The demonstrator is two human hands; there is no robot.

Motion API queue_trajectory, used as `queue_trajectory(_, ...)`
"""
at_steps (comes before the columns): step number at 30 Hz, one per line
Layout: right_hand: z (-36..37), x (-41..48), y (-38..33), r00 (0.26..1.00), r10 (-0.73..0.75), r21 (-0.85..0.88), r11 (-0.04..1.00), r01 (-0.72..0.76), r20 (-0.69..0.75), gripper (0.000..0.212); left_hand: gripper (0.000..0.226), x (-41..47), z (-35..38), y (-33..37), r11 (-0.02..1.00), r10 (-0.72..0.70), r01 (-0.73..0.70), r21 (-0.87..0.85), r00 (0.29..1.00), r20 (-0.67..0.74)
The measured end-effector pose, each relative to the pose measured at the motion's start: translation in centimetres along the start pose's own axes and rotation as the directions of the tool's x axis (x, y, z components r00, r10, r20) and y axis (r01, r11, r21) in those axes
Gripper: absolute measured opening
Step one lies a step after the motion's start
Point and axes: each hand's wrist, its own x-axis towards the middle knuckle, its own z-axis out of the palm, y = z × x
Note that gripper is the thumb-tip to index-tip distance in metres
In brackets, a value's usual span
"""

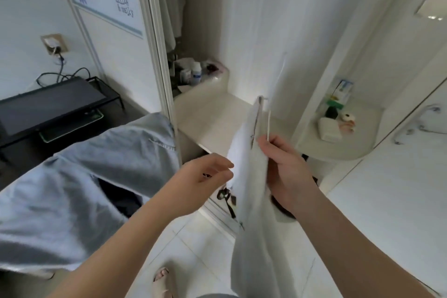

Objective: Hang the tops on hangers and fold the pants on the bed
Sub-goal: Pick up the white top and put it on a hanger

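Right hand grips top and hanger mid-frame, the top not yet hung. Left hand is at its edge, grip unclear. Jeans at lower left look unfolded.

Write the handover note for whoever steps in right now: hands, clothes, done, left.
Right hand: grips the white top together with a thin white hanger.
Left hand: open, fingertips at the top's edge.
Light blue pants, as they seem to be, lie unfolded at the left.
Done: nothing finished that shows.
Left: work the top onto the hanger, hang it up, then fold the pants.
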Motion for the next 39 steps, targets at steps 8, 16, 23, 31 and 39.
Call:
queue_trajectory(8,7.9,10.0,-6.0,0.932,-0.362,-0.145,0.924,0.355,-0.027,0.023,0.041,6.1,-7.4,3.8,0.962,0.255,-0.251,0.105,0.966,-0.03)
queue_trajectory(16,17.5,18.5,-15.1,0.73,-0.68,-0.441,0.678,0.588,-0.07,0.029,0.035,15.2,-19.6,7.8,0.784,0.592,-0.548,0.293,0.801,-0.088)
queue_trajectory(23,24.0,25.7,-24.5,0.585,-0.811,-0.521,0.495,0.695,0.009,0.024,0.038,23.2,-28.9,12.8,0.696,0.681,-0.608,0.383,0.727,-0.085)
queue_trajectory(31,28.1,32.5,-36.8,0.444,-0.884,-0.594,0.281,0.754,0.145,0.026,0.027,32.7,-35.6,20.6,0.624,0.739,-0.641,0.446,0.669,-0.073)
queue_trajectory(39,27.4,38.7,-49.7,0.396,-0.904,-0.684,0.187,0.705,0.161,0.032,0.027,43.3,-37.7,30.0,0.577,0.76,-0.595,0.559,0.642,-0.101)
